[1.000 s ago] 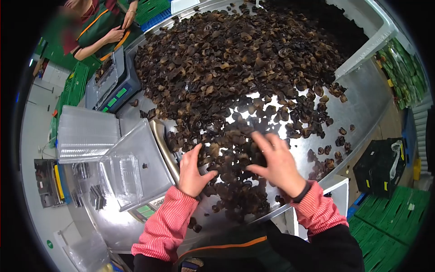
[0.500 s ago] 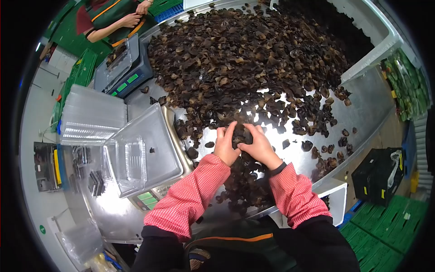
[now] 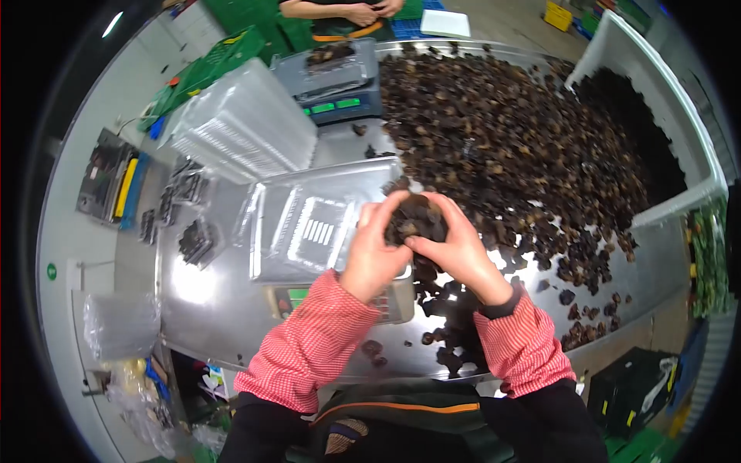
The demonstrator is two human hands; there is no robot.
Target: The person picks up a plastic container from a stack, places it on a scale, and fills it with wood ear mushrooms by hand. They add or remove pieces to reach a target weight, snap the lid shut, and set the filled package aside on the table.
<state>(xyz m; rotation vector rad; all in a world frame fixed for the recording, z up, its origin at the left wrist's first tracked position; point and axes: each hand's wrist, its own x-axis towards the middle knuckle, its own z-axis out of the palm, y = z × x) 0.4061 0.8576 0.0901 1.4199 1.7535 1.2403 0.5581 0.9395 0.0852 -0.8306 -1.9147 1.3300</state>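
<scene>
My left hand (image 3: 373,248) and my right hand (image 3: 463,248) are cupped together around a clump of dark brown wood ear mushrooms (image 3: 417,217). The clump is above the right edge of a steel weighing pan (image 3: 356,176). On that pan lies a clear plastic tray (image 3: 315,233), with no mushrooms visible inside it. The pan's scale (image 3: 399,299) is partly hidden by my left forearm. A large heap of the same mushrooms (image 3: 494,123) spreads over the steel table beyond my hands.
A stack of clear trays (image 3: 243,119) stands left of a second scale (image 3: 340,100) carrying a mushroom-filled tray. Filled packs (image 3: 197,241) lie at the left. A white bin (image 3: 698,154) tips mushrooms at the right. A co-worker's hands (image 3: 370,11) are across the table.
Both hands have lifted the clump from the table and carried it left toward the weighing pan. The camera view has turned left.
</scene>
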